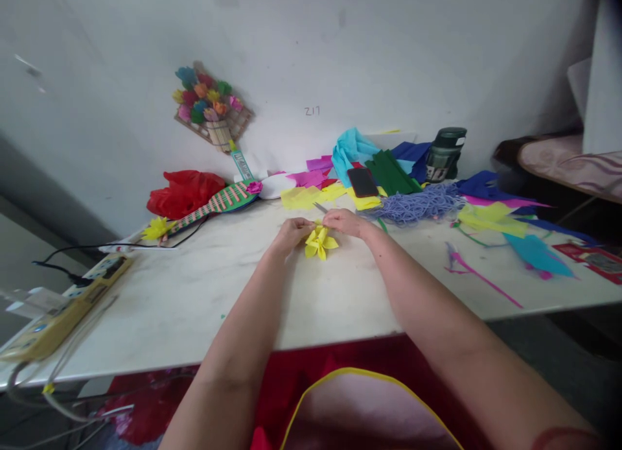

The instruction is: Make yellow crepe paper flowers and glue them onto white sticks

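Logged at centre of white table [194, 294]: left hand [291, 233] and right hand [345, 222], fingertips nearly meeting over a yellow paper flower [319, 241].

Left hand: curled shut, fingers pinched on the flower's upper edge at its 10 o'clock side. Knuckles up; fingertips hidden under the hand.

Right hand: likewise closed, fingers tucked down onto the flower's top at 1 o'clock. Exact contact not visible behind the knuckles.

Flower: resting on or just above the tabletop, petals fanned out toward 6 o'clock, clear of both palms.

Small grey metal tip [319, 207] showing just past the hands at 12 o'clock. Held or lying loose: cannot tell. Kind of tool: too small to make out.

Around the hands:
- 12 o'clock, near: yellow paper sheets [306, 196], magenta scraps beyond.
- 1 o'clock: dark phone [362, 181] lying on the paper; green paper [391, 172] and cyan paper [352, 148] heaped behind it.
- 2 o'clock: bundle of purple cord [418, 203], dark green tumbler [444, 153] against the wall.
- 10 o'clock: striped woven paper piece [218, 202], glue tube [241, 165] leaning on the wall, red plastic bag [184, 192].
- 8 o'clock, well apart: yellow power strip [63, 314] at the table's edge, partly cut off by the frame.

Right edge of table blurred; red item at 3 o'clock not identifiable.
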Action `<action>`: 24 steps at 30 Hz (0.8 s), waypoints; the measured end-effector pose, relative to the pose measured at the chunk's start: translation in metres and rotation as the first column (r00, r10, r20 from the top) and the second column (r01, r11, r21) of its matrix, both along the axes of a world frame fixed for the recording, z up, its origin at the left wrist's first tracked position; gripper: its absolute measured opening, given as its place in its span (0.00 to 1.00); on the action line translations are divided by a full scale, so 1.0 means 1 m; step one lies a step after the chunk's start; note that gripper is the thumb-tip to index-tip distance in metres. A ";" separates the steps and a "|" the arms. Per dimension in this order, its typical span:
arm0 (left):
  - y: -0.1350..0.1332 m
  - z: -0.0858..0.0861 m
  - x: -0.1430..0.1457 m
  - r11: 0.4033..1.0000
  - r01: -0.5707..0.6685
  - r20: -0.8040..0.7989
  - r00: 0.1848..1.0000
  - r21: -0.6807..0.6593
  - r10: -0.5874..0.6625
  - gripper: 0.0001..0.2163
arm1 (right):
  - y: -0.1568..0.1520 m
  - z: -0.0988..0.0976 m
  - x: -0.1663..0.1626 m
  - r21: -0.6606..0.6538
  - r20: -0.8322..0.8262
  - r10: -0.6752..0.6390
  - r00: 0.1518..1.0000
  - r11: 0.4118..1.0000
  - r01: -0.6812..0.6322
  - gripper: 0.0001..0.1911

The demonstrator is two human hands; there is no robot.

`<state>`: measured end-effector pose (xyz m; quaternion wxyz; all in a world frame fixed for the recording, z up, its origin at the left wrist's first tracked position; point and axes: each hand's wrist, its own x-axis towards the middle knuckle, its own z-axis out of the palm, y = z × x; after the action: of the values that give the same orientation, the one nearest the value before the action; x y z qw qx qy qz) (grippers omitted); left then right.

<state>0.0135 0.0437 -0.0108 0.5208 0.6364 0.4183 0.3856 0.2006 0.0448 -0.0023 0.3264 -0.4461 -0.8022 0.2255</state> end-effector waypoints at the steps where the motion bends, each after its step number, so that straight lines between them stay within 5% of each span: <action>1: -0.001 0.001 0.000 1.000 0.000 -0.009 1.000 0.006 0.000 0.14 | -0.001 0.000 0.000 0.001 0.006 -0.013 1.000 1.000 0.013 0.11; 13: -0.004 0.002 0.000 0.999 -0.005 -0.053 0.999 0.048 0.008 0.15 | 0.004 -0.005 0.003 0.043 0.088 0.028 0.996 0.999 -0.032 0.10; 24: -0.007 0.004 -0.003 0.992 0.100 0.040 0.994 -0.082 -0.097 0.16 | 0.004 -0.007 0.001 0.150 0.009 0.050 0.999 0.987 -0.051 0.08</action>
<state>0.0102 0.0365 -0.0070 0.5731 0.6268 0.3926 0.3530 0.2020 0.0492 -0.0098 0.3512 -0.4005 -0.8287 0.1717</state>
